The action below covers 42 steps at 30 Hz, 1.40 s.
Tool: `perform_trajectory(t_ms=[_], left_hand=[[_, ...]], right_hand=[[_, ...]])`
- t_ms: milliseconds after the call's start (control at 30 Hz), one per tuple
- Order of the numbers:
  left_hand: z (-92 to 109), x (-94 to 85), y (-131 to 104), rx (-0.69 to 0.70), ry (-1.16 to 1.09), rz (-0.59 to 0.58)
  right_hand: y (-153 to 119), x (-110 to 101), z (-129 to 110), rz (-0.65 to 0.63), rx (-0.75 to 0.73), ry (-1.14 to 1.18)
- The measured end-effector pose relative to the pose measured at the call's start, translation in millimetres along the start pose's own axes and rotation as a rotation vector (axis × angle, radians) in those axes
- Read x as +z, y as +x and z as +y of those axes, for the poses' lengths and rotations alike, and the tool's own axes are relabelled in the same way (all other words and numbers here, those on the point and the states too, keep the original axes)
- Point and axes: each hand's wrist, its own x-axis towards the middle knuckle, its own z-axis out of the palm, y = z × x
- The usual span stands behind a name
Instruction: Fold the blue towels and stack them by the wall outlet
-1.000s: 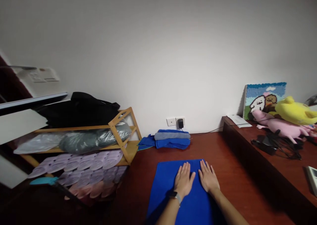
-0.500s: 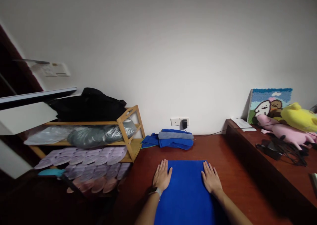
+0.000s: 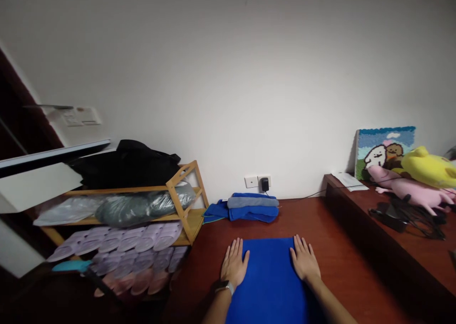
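A flat blue cloth [image 3: 269, 279], which looks like a towel, lies spread on the reddish-brown wooden table [image 3: 342, 267]. My left hand [image 3: 235, 263] rests flat at its far left corner, fingers stretched out and a watch [image 3: 224, 286] on the wrist. At the far right corner my right hand [image 3: 305, 258] lies palm down, fingers extended along the edge. Neither hand grips anything. The cloth's near end runs out of the bottom of the view. Behind it, against the wall, sit folded blue and grey cloths [image 3: 252, 207].
On the left a wooden rack [image 3: 185, 203] carries a black bag [image 3: 128, 165], plastic-wrapped bundles and several slippers [image 3: 142, 238]. A charger [image 3: 264, 185] is plugged in at the wall. The raised ledge on the right holds plush toys [image 3: 413, 191], cables [image 3: 420, 219] and a picture [image 3: 384, 153].
The camera view has tilted slightly upward, so the scene sits a little lower. Both hands stay flat at the cloth's far corners, with no clear shift against it.
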Motion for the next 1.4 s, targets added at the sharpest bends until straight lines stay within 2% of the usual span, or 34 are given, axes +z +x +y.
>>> perform_trajectory(t_ms=[233, 300, 367, 433, 500, 633, 700, 767, 833, 900, 1100, 1200, 1300, 1400], left_hand=[[3, -17.5, -10, 0.094, 0.044, 0.206], [6, -24.8, -12, 0.156, 0.028, 0.214], [17, -30.7, -12, 0.199, -0.006, 0.219], [40, -33.2, -11, 0.229, -0.060, 0.230], [74, -30.1, -9, 0.289, -0.118, 0.202], [142, -6.6, -7, 0.477, -0.188, 0.016], [161, 7.8, -6, 0.464, -0.221, -0.034], [164, 18.0, -3, 0.414, -0.245, -0.057], [153, 21.3, 2, 0.371, -0.243, -0.079], [131, 18.2, 7, 0.310, -0.215, -0.100], [31, -5.3, 15, 0.112, -0.095, -0.156], [-11, -12.5, 15, 0.046, -0.086, -0.156], [-36, -14.5, 14, -0.025, -0.084, -0.136], [-45, -15.5, 13, -0.081, -0.080, -0.113]], right_hand=[[-1, -2, 1, 0.023, -0.009, 0.020], [-1, -2, 1, 0.030, -0.012, 0.020], [-1, -2, 1, 0.032, -0.017, 0.021], [-1, -2, 1, 0.032, -0.021, 0.014], [-1, -1, 2, 0.037, -0.023, -0.001], [-1, 4, 6, 0.028, -0.061, -0.062], [0, 8, 8, 0.021, -0.097, -0.100], [1, 11, 10, 0.030, -0.102, -0.119], [2, 11, 9, 0.043, -0.071, -0.115], [2, 10, 7, 0.050, -0.047, -0.102], [0, 5, 4, 0.024, -0.018, -0.077], [0, 5, 4, 0.019, -0.018, -0.084], [0, 6, 4, 0.026, -0.024, -0.088], [1, 8, 5, 0.032, -0.021, -0.083]])
